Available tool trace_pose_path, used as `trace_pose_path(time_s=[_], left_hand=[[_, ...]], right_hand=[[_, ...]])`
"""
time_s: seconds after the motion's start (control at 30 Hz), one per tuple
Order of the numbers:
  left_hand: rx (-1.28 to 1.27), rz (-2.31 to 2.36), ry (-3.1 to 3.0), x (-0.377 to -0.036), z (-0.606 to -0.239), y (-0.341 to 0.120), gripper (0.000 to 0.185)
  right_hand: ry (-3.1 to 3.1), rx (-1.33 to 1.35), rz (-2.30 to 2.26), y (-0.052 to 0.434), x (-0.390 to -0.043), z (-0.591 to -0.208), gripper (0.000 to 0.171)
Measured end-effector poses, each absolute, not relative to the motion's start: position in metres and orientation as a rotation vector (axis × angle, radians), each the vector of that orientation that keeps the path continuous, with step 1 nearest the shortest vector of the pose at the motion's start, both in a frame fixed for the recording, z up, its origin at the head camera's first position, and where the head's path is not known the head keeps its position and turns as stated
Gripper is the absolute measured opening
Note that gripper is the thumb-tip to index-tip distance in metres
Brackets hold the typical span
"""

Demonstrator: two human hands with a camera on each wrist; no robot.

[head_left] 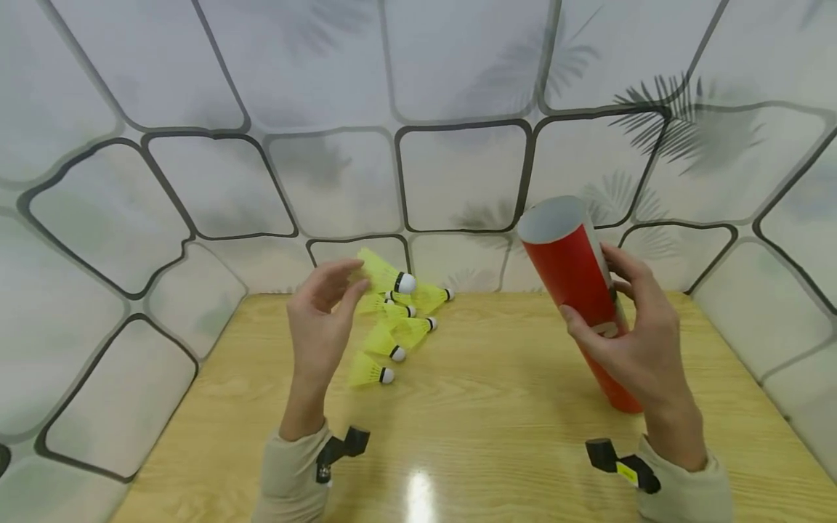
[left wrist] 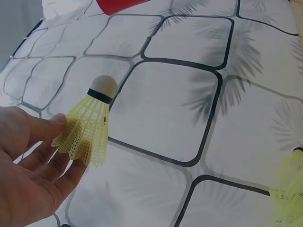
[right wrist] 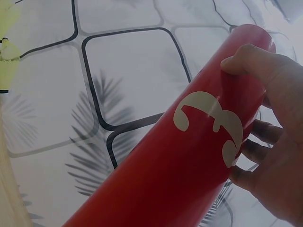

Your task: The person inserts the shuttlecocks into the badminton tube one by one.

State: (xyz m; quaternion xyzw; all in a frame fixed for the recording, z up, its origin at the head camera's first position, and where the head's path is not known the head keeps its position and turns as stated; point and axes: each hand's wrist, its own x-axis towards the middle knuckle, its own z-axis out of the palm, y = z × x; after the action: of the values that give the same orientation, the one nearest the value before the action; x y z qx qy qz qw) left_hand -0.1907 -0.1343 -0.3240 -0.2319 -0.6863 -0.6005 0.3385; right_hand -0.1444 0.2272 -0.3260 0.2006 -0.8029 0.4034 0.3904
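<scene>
My left hand pinches a yellow shuttlecock by the skirt edge between thumb and fingers. Its white cork with a black band points away from the palm, to the right in the head view. Behind and below it, several more yellow shuttlecocks lie in a loose group on the table. On the right, my right hand grips a red cylindrical tube round its middle. The tube leans to the left, its open pale-lined mouth facing up, its lower end near the tabletop. A cream curved mark shows on the tube's side.
The light wood table spans the front. Behind and at both sides hangs a pale sheet with dark cell outlines and leaf shadows. Each sleeve carries a black wrist mount, one left and one right.
</scene>
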Motion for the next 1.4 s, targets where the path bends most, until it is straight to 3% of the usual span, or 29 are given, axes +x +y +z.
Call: trace_pose_path(time_s=[0.87, 1.4], left_hand=[[-0.756, -1.558, -1.62, -0.19, -0.269, -0.103, 0.02], [-0.954, -1.473, -1.533, -0.205, -0.248, -0.047, 0.015]], right_hand=[[-2.079, 0.572, 1.043, 0.216, -0.151, -0.327, 0.089], [-2.145, 0.535, 0.999, 0.226, -0.142, -0.326, 0.09]])
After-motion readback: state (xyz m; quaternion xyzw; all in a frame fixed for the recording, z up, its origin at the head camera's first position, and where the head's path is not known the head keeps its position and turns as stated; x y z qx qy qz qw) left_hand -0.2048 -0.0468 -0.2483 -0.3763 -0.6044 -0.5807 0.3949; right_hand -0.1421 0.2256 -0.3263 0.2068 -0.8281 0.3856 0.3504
